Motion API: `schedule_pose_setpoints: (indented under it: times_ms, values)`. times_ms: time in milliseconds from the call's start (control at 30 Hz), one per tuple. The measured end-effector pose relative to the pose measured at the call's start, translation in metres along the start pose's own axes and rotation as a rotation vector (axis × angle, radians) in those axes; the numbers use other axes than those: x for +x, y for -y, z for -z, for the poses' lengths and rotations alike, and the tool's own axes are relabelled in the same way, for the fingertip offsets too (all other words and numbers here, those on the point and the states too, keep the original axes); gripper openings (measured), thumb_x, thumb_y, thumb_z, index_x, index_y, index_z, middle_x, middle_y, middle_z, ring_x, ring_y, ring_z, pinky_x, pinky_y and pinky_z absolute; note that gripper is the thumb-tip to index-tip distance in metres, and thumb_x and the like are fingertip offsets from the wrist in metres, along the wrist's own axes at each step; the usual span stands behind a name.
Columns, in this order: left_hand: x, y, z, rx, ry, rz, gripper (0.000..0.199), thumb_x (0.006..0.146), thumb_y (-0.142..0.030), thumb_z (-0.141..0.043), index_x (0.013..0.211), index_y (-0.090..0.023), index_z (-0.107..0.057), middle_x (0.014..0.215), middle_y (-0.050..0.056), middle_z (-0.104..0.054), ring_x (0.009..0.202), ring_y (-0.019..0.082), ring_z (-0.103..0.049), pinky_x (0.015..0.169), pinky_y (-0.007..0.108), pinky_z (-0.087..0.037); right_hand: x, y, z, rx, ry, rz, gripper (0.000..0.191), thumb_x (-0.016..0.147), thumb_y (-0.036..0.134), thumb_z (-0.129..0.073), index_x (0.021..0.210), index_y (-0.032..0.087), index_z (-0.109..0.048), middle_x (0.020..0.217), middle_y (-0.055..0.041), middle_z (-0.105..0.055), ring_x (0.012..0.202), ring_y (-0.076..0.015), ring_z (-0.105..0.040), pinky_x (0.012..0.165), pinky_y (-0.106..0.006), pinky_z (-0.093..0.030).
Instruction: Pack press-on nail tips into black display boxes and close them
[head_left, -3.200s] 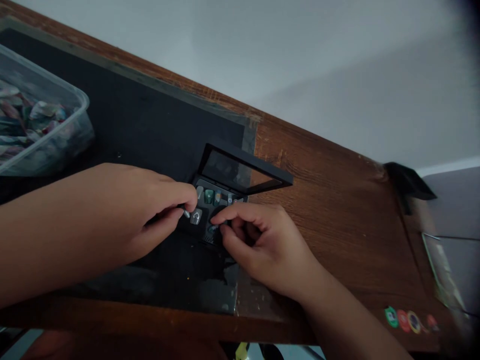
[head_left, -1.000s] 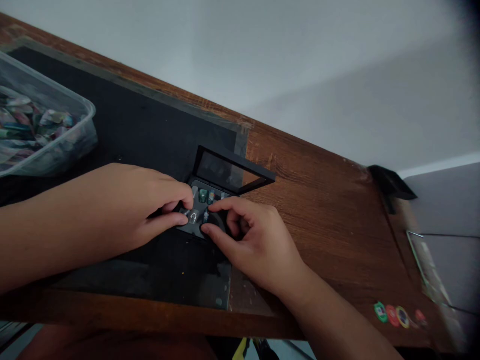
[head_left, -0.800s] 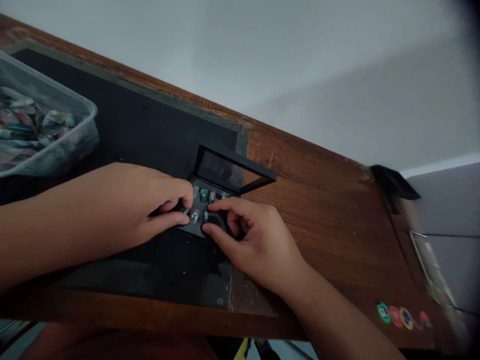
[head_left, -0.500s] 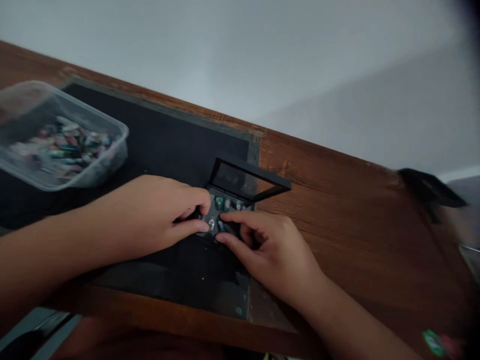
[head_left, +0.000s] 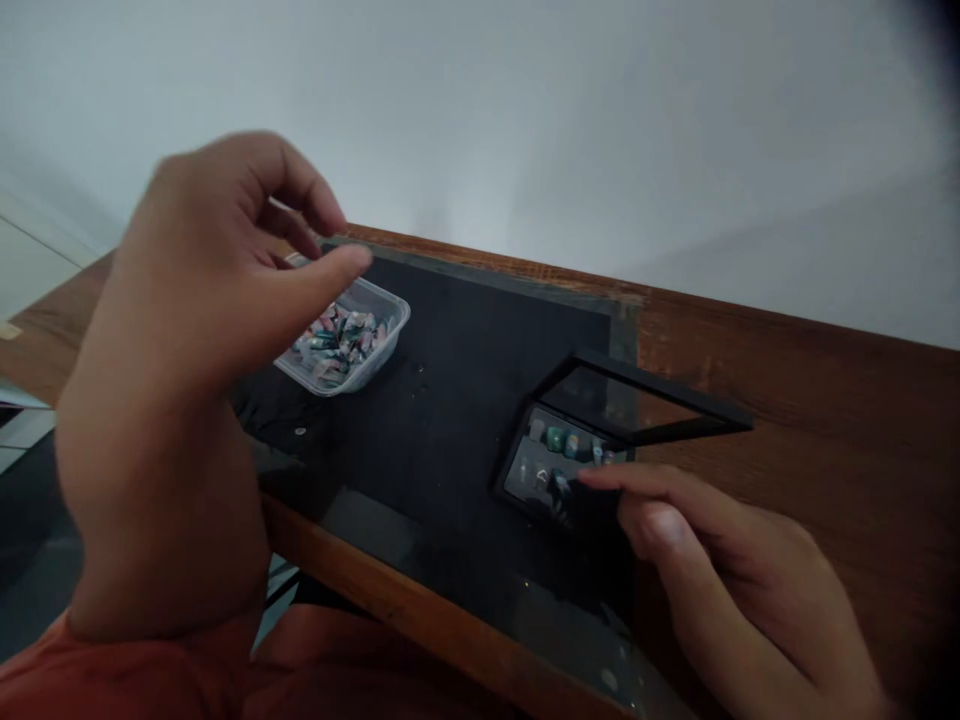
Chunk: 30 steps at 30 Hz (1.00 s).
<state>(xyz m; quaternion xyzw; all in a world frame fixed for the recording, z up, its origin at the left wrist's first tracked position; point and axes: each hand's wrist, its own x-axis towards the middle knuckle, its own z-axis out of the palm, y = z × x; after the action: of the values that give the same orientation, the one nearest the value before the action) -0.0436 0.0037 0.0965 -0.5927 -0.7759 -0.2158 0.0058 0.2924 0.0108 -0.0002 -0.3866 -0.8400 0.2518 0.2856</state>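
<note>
Against the table's far edge, pale wall. Taped along the left and middle of the wooden top, black mat reaching the front edge. At the mat's far left corner, clear tub with a heap of small multicoloured pieces, partly masked by the raised left hand. On the mat near its right edge, black case with hinged windowed lid raised and overhanging bare wood to the right. Inside the case, nail-shaped pieces in two rows, with the right front corner masked by the right hand.

Left hand: lifted in front of the tub, well apart from the case; thumb and fingers spread, with a visible gap between. Right hand: just right of the case; index finger extended over the insert beside a dark piece in the front row, contact uncertain; thumb close to a curled finger, pressed together or apart not determinable.
</note>
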Motion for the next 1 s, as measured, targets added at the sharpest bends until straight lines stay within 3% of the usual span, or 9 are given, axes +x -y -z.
schedule_pose_setpoints:
  times_ms: [33, 133, 200, 333, 500, 633, 733, 833, 1000]
  values:
    - [0.004, 0.009, -0.002, 0.079, 0.067, 0.050, 0.039, 0.093, -0.046, -0.062, 0.125, -0.023, -0.059, 0.113, 0.008, -0.071, 0.092, 0.024, -0.068, 0.073, 0.036, -0.052, -0.001, -0.001, 0.000, -0.001, 0.003, 0.007, 0.024, 0.108, 0.032, -0.053, 0.113, 0.032, -0.076, 0.062, 0.0047, -0.067, 0.047, -0.0114, -0.062, 0.043, -0.021, -0.046]
    - [0.014, 0.027, -0.019, 0.278, 0.437, 0.144, 0.054, 0.077, -0.043, -0.069, 0.126, -0.022, -0.060, 0.110, 0.012, -0.074, 0.087, 0.030, -0.068, 0.072, 0.042, -0.051, -0.001, -0.003, -0.002, 0.007, 0.015, 0.014, 0.027, 0.110, 0.035, -0.049, 0.114, 0.031, -0.076, 0.058, 0.0054, -0.061, 0.043, -0.0112, -0.058, 0.041, -0.021, -0.044]
    - [0.019, 0.029, -0.032, 0.320, 0.559, 0.142, 0.053, 0.074, -0.042, -0.069, 0.123, -0.023, -0.063, 0.112, 0.013, -0.075, 0.089, 0.033, -0.069, 0.077, 0.044, -0.052, 0.000, -0.004, -0.003, -0.001, 0.018, 0.012, 0.027, 0.109, 0.035, -0.050, 0.112, 0.031, -0.076, 0.059, 0.0052, -0.062, 0.045, -0.0113, -0.060, 0.042, -0.020, -0.046]
    - [0.021, 0.024, -0.041, 0.326, 0.535, 0.123, 0.043, 0.079, -0.043, -0.060, 0.118, -0.026, -0.067, 0.109, 0.011, -0.077, 0.089, 0.032, -0.070, 0.075, 0.040, -0.049, 0.001, -0.003, -0.004, -0.019, -0.011, 0.007, 0.027, 0.108, 0.034, -0.051, 0.107, 0.030, -0.078, 0.060, 0.0034, -0.066, 0.046, -0.0130, -0.064, 0.042, -0.021, -0.049]
    - [0.023, 0.029, -0.032, 0.230, 0.518, 0.122, 0.030, 0.081, -0.047, -0.060, 0.100, -0.026, -0.071, 0.090, 0.005, -0.078, 0.080, 0.027, -0.070, 0.068, 0.036, -0.048, -0.001, -0.002, -0.005, 0.001, -0.009, 0.000, 0.025, 0.107, 0.033, -0.054, 0.108, 0.031, -0.079, 0.088, -0.0012, -0.084, 0.073, -0.0193, -0.082, 0.061, -0.025, -0.064]
    - [0.025, 0.032, -0.025, 0.144, 0.435, 0.179, 0.028, 0.079, -0.046, -0.065, 0.096, -0.025, -0.075, 0.085, 0.004, -0.079, 0.078, 0.027, -0.071, 0.070, 0.038, -0.049, 0.000, -0.002, -0.005, -0.010, -0.010, 0.031, 0.026, 0.106, 0.035, -0.055, 0.105, 0.030, -0.080, 0.082, -0.0016, -0.083, 0.068, -0.0206, -0.081, 0.059, -0.027, -0.065]
    - [0.022, 0.027, -0.018, 0.062, 0.385, 0.205, 0.034, 0.082, -0.049, -0.068, 0.102, -0.023, -0.079, 0.091, 0.005, -0.081, 0.084, 0.027, -0.072, 0.073, 0.039, -0.050, 0.002, -0.001, -0.004, -0.007, -0.009, 0.049, 0.027, 0.106, 0.034, -0.053, 0.103, 0.029, -0.080, 0.074, -0.0003, -0.080, 0.059, -0.0176, -0.077, 0.051, -0.024, -0.060]
    - [0.017, 0.021, -0.012, 0.036, 0.336, 0.217, 0.043, 0.084, -0.056, -0.070, 0.110, -0.022, -0.080, 0.092, 0.005, -0.082, 0.085, 0.027, -0.071, 0.072, 0.039, -0.047, 0.003, -0.001, -0.004, 0.004, -0.006, 0.042, 0.026, 0.107, 0.033, -0.053, 0.103, 0.029, -0.079, 0.075, 0.0007, -0.079, 0.060, -0.0155, -0.077, 0.053, -0.021, -0.060]
    - [0.013, 0.018, -0.009, 0.111, 0.379, 0.200, 0.049, 0.087, -0.068, -0.067, 0.095, -0.022, -0.082, 0.079, 0.003, -0.079, 0.079, 0.026, -0.069, 0.069, 0.037, -0.043, 0.003, -0.002, -0.005, 0.026, 0.018, 0.045, 0.023, 0.107, 0.032, -0.054, 0.106, 0.031, -0.077, 0.082, 0.0013, -0.082, 0.067, -0.0146, -0.079, 0.058, -0.019, -0.061]
